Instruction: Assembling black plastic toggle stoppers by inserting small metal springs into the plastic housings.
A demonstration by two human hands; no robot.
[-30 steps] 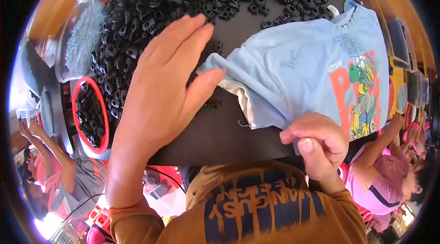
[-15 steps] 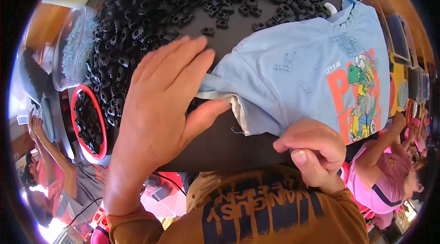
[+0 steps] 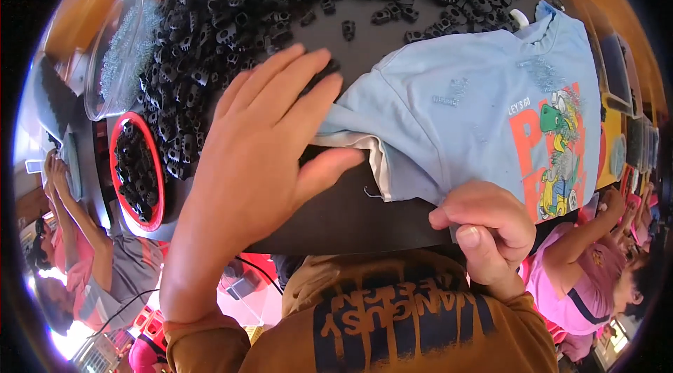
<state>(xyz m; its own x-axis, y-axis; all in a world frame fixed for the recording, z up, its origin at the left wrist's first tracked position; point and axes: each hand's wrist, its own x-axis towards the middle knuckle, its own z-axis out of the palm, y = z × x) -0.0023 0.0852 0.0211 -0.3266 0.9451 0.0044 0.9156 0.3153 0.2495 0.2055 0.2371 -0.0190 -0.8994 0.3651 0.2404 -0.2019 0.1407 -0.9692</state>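
Note:
My left hand (image 3: 263, 145) is over the left side of the table, fingers stretched and apart, thumb out beside the sleeve of a light blue printed T-shirt (image 3: 484, 120). Its fingertips are close to a dark piece at the edge of a big heap of black plastic clips (image 3: 231, 15). Small clusters of tiny springs (image 3: 449, 91) lie on the shirt. At the shirt's near edge my right hand (image 3: 491, 229) is curled, thumb against the bent forefinger. Whether anything sits in that pinch is hidden.
A clear tub of tiny bluish springs (image 3: 126, 54) stands at the left. Nearer is a red-rimmed bowl (image 3: 160, 184) holding black clips. More clear containers (image 3: 617, 71) are at the right. Other people sit on both sides, one in a pink shirt (image 3: 585, 268).
The whole view has shifted slightly. My left hand's fingers are a little more spread, over the same place by the sleeve. My right hand keeps its curled pose.

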